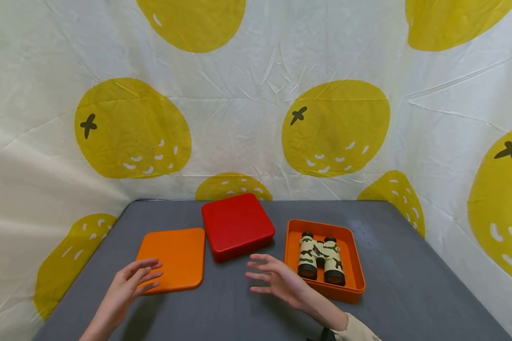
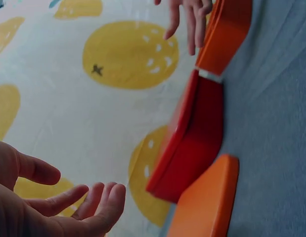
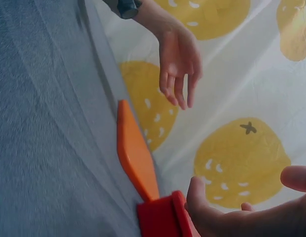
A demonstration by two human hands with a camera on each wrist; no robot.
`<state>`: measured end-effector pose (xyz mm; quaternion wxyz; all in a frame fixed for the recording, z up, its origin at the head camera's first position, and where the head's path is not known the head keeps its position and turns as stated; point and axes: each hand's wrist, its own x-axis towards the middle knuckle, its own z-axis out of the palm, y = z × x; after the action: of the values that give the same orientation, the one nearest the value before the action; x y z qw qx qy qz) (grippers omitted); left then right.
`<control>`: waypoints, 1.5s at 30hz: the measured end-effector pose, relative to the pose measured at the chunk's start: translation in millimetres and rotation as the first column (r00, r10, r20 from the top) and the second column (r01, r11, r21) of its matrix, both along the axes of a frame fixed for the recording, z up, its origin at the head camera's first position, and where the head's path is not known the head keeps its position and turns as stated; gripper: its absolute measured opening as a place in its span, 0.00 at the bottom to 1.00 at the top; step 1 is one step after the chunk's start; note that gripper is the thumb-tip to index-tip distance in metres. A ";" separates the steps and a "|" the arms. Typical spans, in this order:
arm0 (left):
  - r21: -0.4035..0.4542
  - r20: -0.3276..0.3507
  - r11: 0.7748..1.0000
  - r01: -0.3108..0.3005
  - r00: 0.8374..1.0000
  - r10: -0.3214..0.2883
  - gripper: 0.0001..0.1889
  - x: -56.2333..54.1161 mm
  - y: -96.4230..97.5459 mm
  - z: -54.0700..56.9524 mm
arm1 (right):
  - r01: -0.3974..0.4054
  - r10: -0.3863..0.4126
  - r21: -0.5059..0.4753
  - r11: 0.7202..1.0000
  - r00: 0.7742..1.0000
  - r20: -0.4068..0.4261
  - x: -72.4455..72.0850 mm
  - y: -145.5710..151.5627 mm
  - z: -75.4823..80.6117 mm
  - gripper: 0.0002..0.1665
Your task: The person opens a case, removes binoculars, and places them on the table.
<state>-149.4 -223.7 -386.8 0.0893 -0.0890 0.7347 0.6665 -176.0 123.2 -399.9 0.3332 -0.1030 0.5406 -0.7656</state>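
My left hand (image 1: 128, 288) hovers over the near left corner of an orange lid (image 1: 180, 265), fingers loosely spread and holding nothing. My right hand (image 1: 277, 280) is in the air between the red box (image 1: 239, 227) and the orange box (image 1: 355, 284), its fingers apart with nothing in them. Inside the orange box, which has no lid on it, lie camouflage-patterned binoculars (image 1: 333, 255) with black eyepieces and lens rims. The red box is covered on top, so any contents are hidden. In the left wrist view the left hand's fingers (image 2: 106, 207) are slightly bent.
All the boxes and the lid lie on a grey cloth-covered table (image 1: 392, 265). A white curtain (image 1: 239, 128) printed with yellow fruit hangs behind and along both sides of it. A dark band (image 1: 327, 334) sits on the right wrist, by a beige sleeve (image 1: 356, 329).
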 end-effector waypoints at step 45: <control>-0.461 -0.529 0.804 0.376 0.611 -0.589 0.14 -21.6 163.8 -11.1 | 0.492 -0.128 0.481 0.725 0.783 -0.608 22.7 112.8 20.7 0.28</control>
<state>-171.1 -59.9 -397.9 -0.0076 0.3392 0.8073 0.4829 -153.3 236.0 -379.2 0.0441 -0.1012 0.8399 -0.5314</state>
